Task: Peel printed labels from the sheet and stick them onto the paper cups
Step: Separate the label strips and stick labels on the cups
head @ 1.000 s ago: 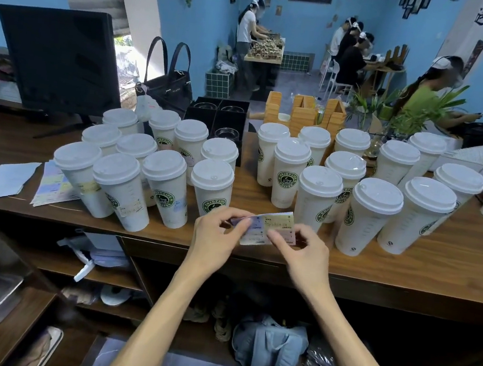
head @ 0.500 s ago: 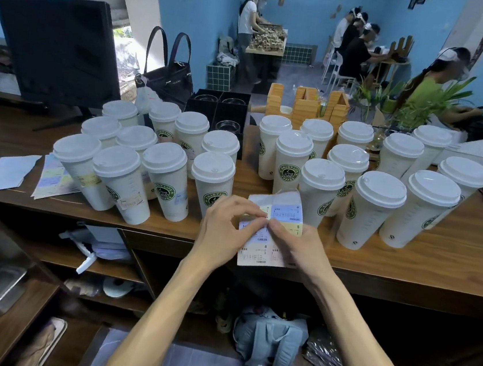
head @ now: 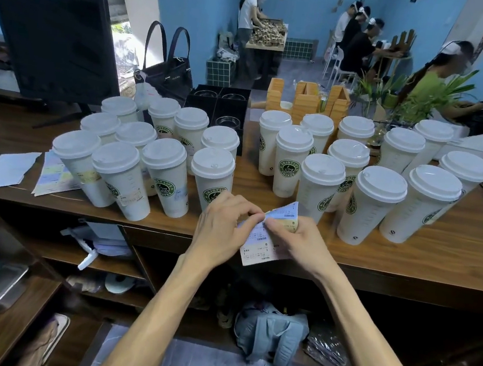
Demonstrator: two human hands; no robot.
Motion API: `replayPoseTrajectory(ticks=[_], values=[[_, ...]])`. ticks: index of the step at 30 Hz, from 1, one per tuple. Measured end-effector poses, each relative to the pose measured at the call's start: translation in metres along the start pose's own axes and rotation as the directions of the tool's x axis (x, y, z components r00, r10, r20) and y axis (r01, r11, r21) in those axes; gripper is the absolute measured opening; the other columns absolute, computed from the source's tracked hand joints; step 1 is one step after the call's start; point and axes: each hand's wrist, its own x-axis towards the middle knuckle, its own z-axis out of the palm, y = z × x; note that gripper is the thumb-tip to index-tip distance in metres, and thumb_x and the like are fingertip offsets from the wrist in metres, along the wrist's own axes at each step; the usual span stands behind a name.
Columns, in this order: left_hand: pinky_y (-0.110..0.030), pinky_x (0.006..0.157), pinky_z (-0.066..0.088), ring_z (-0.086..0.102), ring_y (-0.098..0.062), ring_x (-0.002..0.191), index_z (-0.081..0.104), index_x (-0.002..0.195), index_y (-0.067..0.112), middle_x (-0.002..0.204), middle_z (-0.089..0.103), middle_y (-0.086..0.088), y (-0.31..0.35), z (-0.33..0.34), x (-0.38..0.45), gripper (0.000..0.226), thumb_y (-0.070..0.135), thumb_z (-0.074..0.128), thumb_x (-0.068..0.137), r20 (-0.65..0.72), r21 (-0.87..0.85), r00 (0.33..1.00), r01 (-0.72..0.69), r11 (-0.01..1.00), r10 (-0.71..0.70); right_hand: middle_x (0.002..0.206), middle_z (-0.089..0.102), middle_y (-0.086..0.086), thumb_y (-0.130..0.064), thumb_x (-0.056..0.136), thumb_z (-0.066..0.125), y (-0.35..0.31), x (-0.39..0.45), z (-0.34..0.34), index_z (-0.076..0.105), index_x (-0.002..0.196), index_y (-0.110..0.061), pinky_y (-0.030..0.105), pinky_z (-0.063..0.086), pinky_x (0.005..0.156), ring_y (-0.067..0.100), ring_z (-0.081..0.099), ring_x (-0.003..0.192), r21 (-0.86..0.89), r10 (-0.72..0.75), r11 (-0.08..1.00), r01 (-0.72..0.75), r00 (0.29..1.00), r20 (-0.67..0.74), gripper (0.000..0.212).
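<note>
Now both hands, left point(head: 223, 226) and right point(head: 296, 243), pinch label sheet point(head: 260, 245) between them, near cups point(head: 212, 176).

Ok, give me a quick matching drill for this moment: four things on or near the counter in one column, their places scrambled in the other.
Things:
1. label sheet
2. black monitor
3. black handbag
4. grey backpack

Places:
A. on the floor under the counter
B. far left of the counter
C. pinched between the left hand and right hand
D. behind the left group of cups

Pairs: 1-C, 2-B, 3-D, 4-A
</note>
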Motion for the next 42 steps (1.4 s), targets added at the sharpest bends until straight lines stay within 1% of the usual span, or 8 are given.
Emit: replayPoseTrajectory(ticks=[4, 9, 13, 18, 26, 35, 38, 42], values=[[-0.038, 0.078, 0.048, 0.052, -0.011, 0.094, 0.076, 0.095, 0.025, 0.094, 0.07, 0.016, 0.0, -0.002, 0.0, 0.011, 0.032, 0.068, 0.097, 0.016, 0.017, 1.0, -0.017, 1.0, 0.017, 0.071, 0.076, -0.007, -0.013, 0.105, 0.057, -0.001, -0.002, 0.002, 0.072, 0.094, -0.006, 0.016, 0.052, 0.059, 0.001, 0.07, 0.065, -0.029, -0.007, 1.0, 0.008, 0.999, 0.037, 0.02], [-0.034, 0.079, 0.048, 0.054, -0.01, 0.096, 0.077, 0.094, 0.027, 0.093, 0.07, 0.018, -0.003, -0.005, -0.001, 0.01, 0.037, 0.072, 0.094, 0.016, -0.023, 1.0, -0.006, 1.0, 0.006, 0.097, 0.081, 0.008, -0.024, 0.105, 0.056, 0.0, -0.001, 0.001, 0.075, 0.101, -0.006, 0.023, 0.057, 0.068, 0.014, 0.076, 0.087, -0.036, -0.015, 0.999, 0.017, 0.999, 0.05, 0.026], [-0.038, 0.079, 0.049, 0.05, -0.01, 0.095, 0.075, 0.093, 0.026, 0.093, 0.07, 0.018, -0.004, -0.006, -0.003, 0.011, 0.032, 0.066, 0.098, 0.029, 0.018, 0.999, -0.022, 1.0, 0.022, 0.095, 0.08, 0.01, -0.025, 0.102, 0.064, -0.001, 0.001, 0.001, 0.079, 0.093, -0.011, 0.021, 0.052, 0.066, 0.01, 0.071, 0.078, -0.086, -0.032, 0.996, 0.037, 0.998, 0.056, 0.023], [-0.039, 0.078, 0.048, 0.051, -0.013, 0.095, 0.072, 0.093, 0.023, 0.094, 0.069, 0.017, -0.005, -0.008, -0.005, 0.014, 0.03, 0.062, 0.101, 0.062, 0.035, 0.998, -0.018, 0.999, 0.016, 0.056, 0.066, -0.012, -0.014, 0.102, 0.063, -0.002, 0.005, 0.001, 0.07, 0.075, -0.013, 0.009, 0.04, 0.049, -0.003, 0.057, 0.049, -0.117, -0.036, 0.992, 0.046, 0.995, 0.088, 0.028], [-0.037, 0.08, 0.047, 0.05, -0.012, 0.098, 0.071, 0.093, 0.024, 0.095, 0.067, 0.016, -0.004, -0.013, -0.005, 0.018, 0.033, 0.058, 0.102, 0.103, -0.002, 0.994, 0.023, 1.0, -0.023, 0.098, 0.08, 0.012, -0.017, 0.103, 0.062, -0.004, 0.002, 0.001, 0.075, 0.104, -0.003, 0.036, 0.063, 0.07, 0.023, 0.078, 0.091, -0.052, -0.002, 0.999, 0.01, 0.99, 0.138, 0.019], [-0.027, 0.079, 0.044, 0.05, -0.006, 0.098, 0.072, 0.095, 0.029, 0.094, 0.067, 0.016, -0.005, -0.011, -0.006, 0.014, 0.037, 0.062, 0.1, 0.063, -0.033, 0.996, 0.059, 0.998, -0.057, 0.096, 0.081, 0.004, -0.015, 0.102, 0.062, -0.001, 0.002, -0.002, 0.074, 0.109, -0.005, 0.02, 0.055, 0.066, 0.009, 0.076, 0.083, -0.072, -0.025, 0.997, 0.036, 0.989, 0.144, 0.017], [-0.013, 0.079, 0.037, 0.05, -0.003, 0.098, 0.075, 0.096, 0.029, 0.094, 0.068, 0.018, -0.004, -0.01, -0.007, 0.011, 0.038, 0.069, 0.095, 0.057, -0.04, 0.997, 0.056, 0.998, -0.054, 0.098, 0.08, 0.007, -0.013, 0.102, 0.061, -0.001, 0.002, -0.001, 0.073, 0.112, -0.003, 0.027, 0.06, 0.067, 0.015, 0.077, 0.088, -0.037, -0.004, 0.999, 0.01, 0.988, 0.155, 0.019], [-0.016, 0.08, 0.038, 0.051, -0.003, 0.098, 0.079, 0.093, 0.028, 0.095, 0.07, 0.018, -0.007, -0.005, -0.004, 0.011, 0.037, 0.072, 0.094, 0.042, -0.022, 0.998, 0.056, 0.998, -0.055, 0.103, 0.08, 0.011, -0.014, 0.102, 0.061, 0.003, 0.004, -0.003, 0.073, 0.113, -0.004, 0.038, 0.064, 0.076, 0.024, 0.077, 0.096, -0.04, 0.013, 0.999, -0.008, 0.991, 0.131, 0.019]])
